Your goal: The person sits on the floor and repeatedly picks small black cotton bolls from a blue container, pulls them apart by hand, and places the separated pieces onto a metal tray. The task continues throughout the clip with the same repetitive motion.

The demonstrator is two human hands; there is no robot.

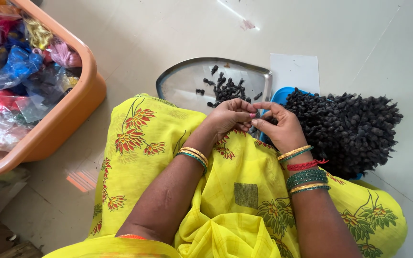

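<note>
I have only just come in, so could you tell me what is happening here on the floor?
A person in a yellow flowered garment sits on the floor, both hands together over the lap. The left hand and right hand pinch a small dark piece between the fingertips. Just beyond them a metal tray holds a few black pieces, and a big heap of black pieces lies to the right. An orange tub of bagged coloured threads stands on the left.

A single head-worn camera looks steeply down from close above the lap, facing forward over the floor [168, 38]; both forearms enter from the lower edge, the orange tub [68, 119] at upper left.
</note>
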